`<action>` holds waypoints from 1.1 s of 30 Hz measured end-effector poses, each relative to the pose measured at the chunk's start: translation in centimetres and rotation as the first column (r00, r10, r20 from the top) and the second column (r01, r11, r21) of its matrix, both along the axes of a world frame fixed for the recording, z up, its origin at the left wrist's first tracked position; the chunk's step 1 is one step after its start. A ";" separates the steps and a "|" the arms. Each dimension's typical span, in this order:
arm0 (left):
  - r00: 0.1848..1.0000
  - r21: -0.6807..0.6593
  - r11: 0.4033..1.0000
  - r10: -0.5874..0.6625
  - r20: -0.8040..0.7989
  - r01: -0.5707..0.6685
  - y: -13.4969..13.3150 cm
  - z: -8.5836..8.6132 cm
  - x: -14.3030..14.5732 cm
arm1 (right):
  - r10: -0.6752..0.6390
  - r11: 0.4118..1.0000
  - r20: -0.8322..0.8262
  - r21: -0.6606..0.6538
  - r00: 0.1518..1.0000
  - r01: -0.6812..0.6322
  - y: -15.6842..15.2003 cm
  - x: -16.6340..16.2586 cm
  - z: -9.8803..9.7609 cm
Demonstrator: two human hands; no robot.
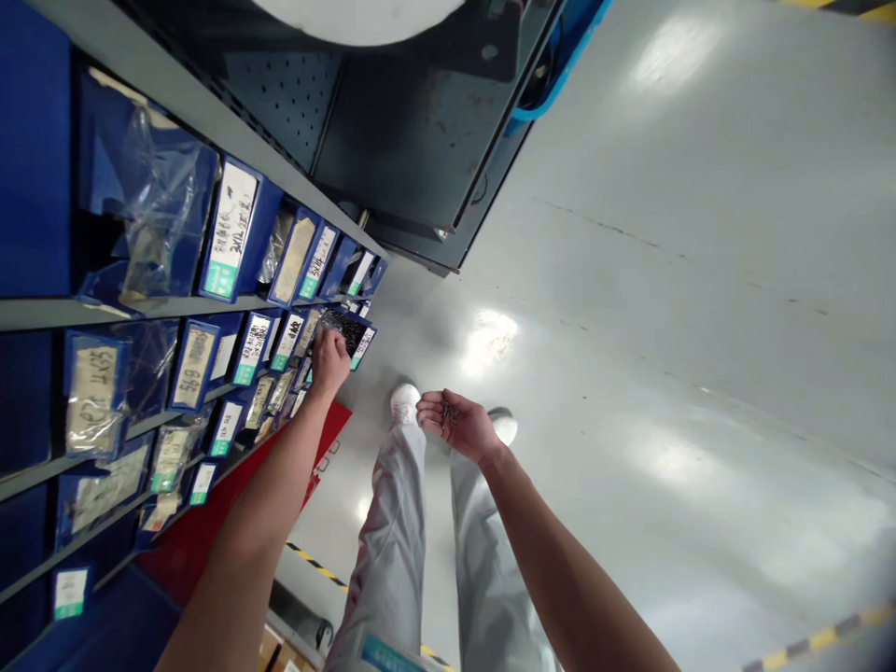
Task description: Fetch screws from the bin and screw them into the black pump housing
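My left hand (330,362) is at a blue parts bin (360,347) that juts out from the shelf rack. Its fingers are curled at the bin's near side, beside some clear plastic; what they pinch is hidden. Inside that bin lie many small dark pieces (344,327), too small to name surely. My right hand (463,427) is held palm up above the floor, fingers stretched and slightly cupped. Several small metal screws (449,415) lie in its palm.
Rows of labelled blue bins (234,229) fill the rack on the left, some with plastic bags (158,201). A dark metal cabinet (406,140) stands ahead, with a bright blue container (560,84) at its side. My shoes (404,403) are on the grey floor (665,327); something red (238,495) is under the rack.
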State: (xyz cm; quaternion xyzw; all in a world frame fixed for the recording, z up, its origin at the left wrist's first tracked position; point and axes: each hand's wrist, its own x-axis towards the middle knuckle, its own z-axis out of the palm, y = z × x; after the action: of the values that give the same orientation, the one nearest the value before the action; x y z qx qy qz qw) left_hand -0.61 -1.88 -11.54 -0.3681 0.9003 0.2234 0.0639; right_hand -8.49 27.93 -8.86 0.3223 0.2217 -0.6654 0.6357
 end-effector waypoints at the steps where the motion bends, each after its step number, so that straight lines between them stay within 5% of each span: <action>1: 1.000 0.001 1.000 0.004 -0.025 -0.004 0.1 0.3 0.2 | -0.007 1.000 -0.008 0.005 1.000 0.007 0.2 0.1 -0.1; 6: 0.986 -0.125 0.992 -0.017 -0.163 -0.004 5.0 3.3 1.9 | -0.023 1.000 -0.016 -0.008 1.000 0.023 0.6 0.7 -0.5; 8: 0.973 -0.067 0.978 -0.202 -0.115 0.195 7.4 3.5 2.6 | -0.007 1.000 -0.011 -0.024 1.000 0.006 0.6 1.1 -0.6; 10: 0.903 0.027 0.903 -0.429 -0.004 0.429 8.9 2.6 2.9 | 0.013 1.000 -0.014 -0.026 1.000 -0.014 0.7 1.2 -0.5; 12: 0.831 0.074 0.848 -0.530 0.170 0.525 9.2 1.1 3.0 | 0.030 0.999 -0.031 -0.022 0.999 -0.031 0.8 1.2 -0.5; 16: 0.781 0.076 0.875 -0.464 0.419 0.478 7.5 -1.3 3.2 | 0.020 1.000 -0.052 0.002 0.998 -0.020 1.3 0.7 0.0; 25: 0.885 -0.173 0.914 -0.285 0.368 0.366 0.6 -3.1 2.6 | -0.021 1.000 -0.044 -0.015 0.999 0.020 3.1 3.1 -0.2; 29: 0.856 -0.136 0.891 -0.359 0.372 0.433 3.0 -3.1 4.1 | -0.131 0.991 0.053 0.018 0.990 0.130 2.8 5.2 1.4; 33: 0.776 0.071 0.907 -0.393 0.493 0.414 8.0 1.6 9.9 | -0.235 0.972 0.139 0.040 0.962 0.232 2.3 5.0 6.3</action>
State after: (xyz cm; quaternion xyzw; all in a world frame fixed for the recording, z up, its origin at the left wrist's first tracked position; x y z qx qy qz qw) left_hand 9.26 6.12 -9.97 -0.2127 0.9152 0.0834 0.3319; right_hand -3.48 30.24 -2.54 0.4002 0.1438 -0.7084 0.5633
